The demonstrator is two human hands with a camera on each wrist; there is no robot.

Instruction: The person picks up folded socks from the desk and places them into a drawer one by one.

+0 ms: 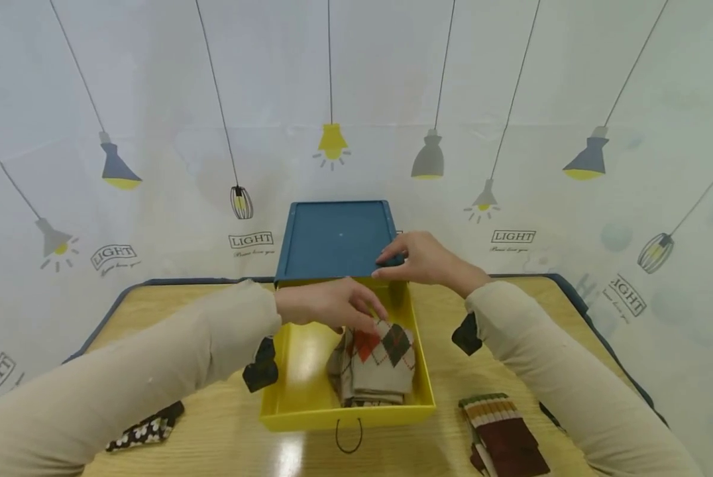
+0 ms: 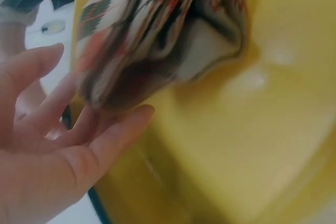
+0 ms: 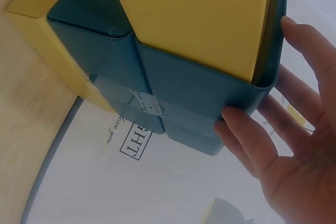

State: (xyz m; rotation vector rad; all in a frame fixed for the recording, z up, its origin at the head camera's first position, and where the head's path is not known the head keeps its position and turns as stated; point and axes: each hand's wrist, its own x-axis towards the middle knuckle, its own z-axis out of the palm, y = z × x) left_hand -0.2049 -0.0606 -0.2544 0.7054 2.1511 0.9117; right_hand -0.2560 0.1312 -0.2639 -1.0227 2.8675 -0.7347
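Note:
A yellow box (image 1: 299,371) stands in front of me with its blue lid (image 1: 340,242) tilted up at the back. Folded argyle socks (image 1: 386,371) in cream, red and dark diamonds lie in its right half. My left hand (image 1: 338,301) reaches over the box with its fingers at the back end of the socks. In the left wrist view the fingers are loosely spread beside the sock bundle (image 2: 157,40). My right hand (image 1: 425,258) holds the lid near its lower right corner. Its fingers bend round the blue edge (image 3: 210,98) in the right wrist view.
Maroon socks with striped cuffs (image 1: 508,434) lie on the wooden table (image 1: 213,411) right of the box. Black-and-white patterned socks (image 1: 150,427) are at the left, partly behind my sleeve. A cord loop (image 1: 349,440) hangs from the box front. A printed backdrop (image 1: 380,66) rises behind.

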